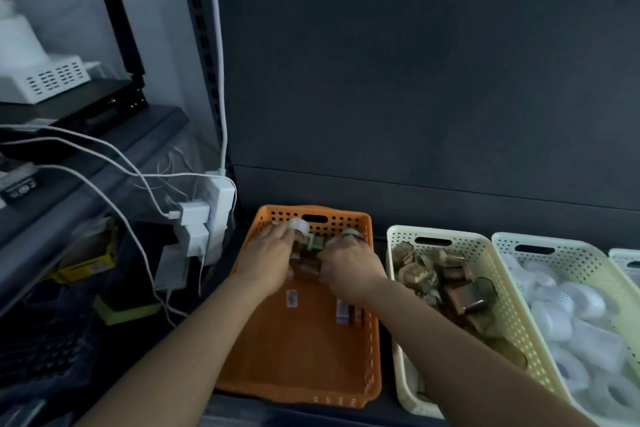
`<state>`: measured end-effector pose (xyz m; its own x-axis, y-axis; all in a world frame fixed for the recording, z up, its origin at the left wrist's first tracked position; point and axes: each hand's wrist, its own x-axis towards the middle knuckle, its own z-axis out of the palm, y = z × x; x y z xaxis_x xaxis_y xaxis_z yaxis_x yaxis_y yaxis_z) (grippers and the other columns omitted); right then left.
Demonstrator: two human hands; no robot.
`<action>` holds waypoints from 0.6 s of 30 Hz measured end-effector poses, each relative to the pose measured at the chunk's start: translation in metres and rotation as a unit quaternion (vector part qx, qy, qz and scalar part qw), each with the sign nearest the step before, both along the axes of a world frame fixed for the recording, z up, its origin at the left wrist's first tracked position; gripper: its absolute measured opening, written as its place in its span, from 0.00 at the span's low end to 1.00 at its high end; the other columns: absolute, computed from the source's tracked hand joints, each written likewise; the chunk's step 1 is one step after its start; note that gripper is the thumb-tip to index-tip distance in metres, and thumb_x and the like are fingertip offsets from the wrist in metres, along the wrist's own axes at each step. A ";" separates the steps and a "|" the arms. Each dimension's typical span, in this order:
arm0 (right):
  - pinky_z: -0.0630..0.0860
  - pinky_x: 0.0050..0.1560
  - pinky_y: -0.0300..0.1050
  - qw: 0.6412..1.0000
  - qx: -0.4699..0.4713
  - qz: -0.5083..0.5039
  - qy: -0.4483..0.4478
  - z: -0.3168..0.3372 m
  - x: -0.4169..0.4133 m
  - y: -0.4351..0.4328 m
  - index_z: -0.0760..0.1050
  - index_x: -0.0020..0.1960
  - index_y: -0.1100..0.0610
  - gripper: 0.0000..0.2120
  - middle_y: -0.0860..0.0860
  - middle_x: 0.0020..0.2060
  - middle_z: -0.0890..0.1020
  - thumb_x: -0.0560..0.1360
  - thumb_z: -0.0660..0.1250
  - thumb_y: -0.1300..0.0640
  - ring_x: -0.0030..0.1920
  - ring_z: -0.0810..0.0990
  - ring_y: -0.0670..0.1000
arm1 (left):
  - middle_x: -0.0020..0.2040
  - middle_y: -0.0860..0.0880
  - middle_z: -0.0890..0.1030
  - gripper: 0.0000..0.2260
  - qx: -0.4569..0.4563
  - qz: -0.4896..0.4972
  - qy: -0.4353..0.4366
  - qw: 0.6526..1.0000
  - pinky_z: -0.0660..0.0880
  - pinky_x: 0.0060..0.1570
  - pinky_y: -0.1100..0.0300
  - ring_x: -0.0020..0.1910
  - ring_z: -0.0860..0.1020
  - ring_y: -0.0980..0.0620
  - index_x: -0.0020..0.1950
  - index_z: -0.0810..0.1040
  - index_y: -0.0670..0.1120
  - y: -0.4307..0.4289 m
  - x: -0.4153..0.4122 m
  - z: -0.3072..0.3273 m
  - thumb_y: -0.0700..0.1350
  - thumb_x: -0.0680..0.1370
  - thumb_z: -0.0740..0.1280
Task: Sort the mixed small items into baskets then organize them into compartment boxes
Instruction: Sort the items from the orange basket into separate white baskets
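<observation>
my left hand [268,255] is down in the far end of the orange basket [304,357], fingers curled over a white rounded piece [300,226] at its fingertips; i cannot tell whether it is truly pinched or only touched. my right hand [348,269] sits just beside it, fingers bent around small brownish and green pieces [308,255], with a pale green ring-like piece [352,234] at its far fingertips; the blur keeps me from saying how firm that hold is. the two hands nearly meet over the little heap at the far middle of the basket. nearer to me on the basket floor lie a small labelled packet [291,298] and a few slim packets [348,312] toward the right wall.

right of the orange basket stands a cream basket [403,374] holding brown and greenish pieces [450,282]. right again, a pale green basket [498,243] is full of white rounded pieces [575,326]. all sit on a dark shelf [415,114]. to the left, white chargers and cables [204,222] hang from a power strip.
</observation>
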<state>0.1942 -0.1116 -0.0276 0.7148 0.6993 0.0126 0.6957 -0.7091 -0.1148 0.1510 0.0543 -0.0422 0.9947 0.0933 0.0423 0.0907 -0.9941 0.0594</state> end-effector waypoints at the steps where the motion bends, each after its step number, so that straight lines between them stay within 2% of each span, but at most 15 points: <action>1: 0.69 0.63 0.51 1.000 -0.028 0.009 0.008 -0.004 0.002 0.007 0.76 0.57 0.53 0.12 0.53 0.58 0.77 0.75 0.62 0.52 0.63 0.71 0.55 | 0.79 0.46 0.54 0.34 0.008 -0.011 0.009 1.000 0.56 0.74 0.53 0.77 0.54 0.46 0.78 0.54 0.44 0.004 0.005 -0.003 0.36 0.76 0.66; 3: 0.65 0.67 0.53 0.997 -0.079 0.019 0.017 -0.012 0.005 0.018 0.73 0.62 0.52 0.15 0.53 0.62 0.76 0.76 0.62 0.52 0.66 0.68 0.56 | 0.79 0.46 0.53 0.35 0.015 -0.033 0.020 0.999 0.56 0.74 0.52 0.77 0.52 0.46 0.78 0.53 0.44 0.009 0.014 -0.010 0.35 0.76 0.66; 5: 0.61 0.69 0.55 0.994 -0.107 0.015 0.010 -0.017 0.008 0.026 0.71 0.66 0.52 0.18 0.53 0.65 0.74 0.76 0.61 0.53 0.68 0.65 0.58 | 0.76 0.45 0.59 0.33 0.032 -0.042 0.001 0.999 0.61 0.71 0.51 0.74 0.58 0.44 0.76 0.57 0.45 0.013 0.020 -0.016 0.37 0.74 0.68; 7: 0.60 0.69 0.54 0.995 -0.103 0.000 -0.005 -0.021 0.011 0.032 0.71 0.67 0.53 0.19 0.55 0.65 0.72 0.76 0.62 0.52 0.67 0.65 0.57 | 0.68 0.45 0.68 0.27 0.069 -0.042 -0.038 0.996 0.65 0.64 0.51 0.67 0.65 0.44 0.72 0.64 0.47 0.015 0.025 -0.017 0.39 0.74 0.67; 9: 0.61 0.69 0.53 0.995 -0.094 -0.017 -0.004 -0.024 0.013 0.036 0.72 0.65 0.54 0.20 0.55 0.64 0.72 0.75 0.64 0.50 0.65 0.66 0.57 | 0.61 0.47 0.72 0.21 0.082 -0.048 -0.073 0.993 0.66 0.61 0.51 0.62 0.69 0.45 0.67 0.69 0.49 0.017 0.028 -0.017 0.41 0.74 0.66; 14: 0.63 0.67 0.54 0.995 -0.080 -0.036 0.037 -0.027 0.014 0.040 0.72 0.62 0.54 0.23 0.54 0.59 0.76 0.73 0.65 0.42 0.64 0.69 0.57 | 0.58 0.50 0.75 0.15 0.063 -0.066 -0.100 0.991 0.65 0.62 0.52 0.61 0.71 0.48 0.61 0.75 0.51 0.019 0.032 -0.020 0.44 0.75 0.67; 18: 0.65 0.64 0.53 0.997 -0.006 -0.060 0.058 -0.022 0.010 0.039 0.72 0.59 0.52 0.21 0.51 0.52 0.80 0.72 0.64 0.40 0.58 0.74 0.55 | 0.55 0.50 0.73 0.14 -0.024 -0.042 -0.098 0.994 0.68 0.59 0.55 0.58 0.70 0.48 0.62 0.77 0.49 0.021 0.034 -0.016 0.44 0.76 0.65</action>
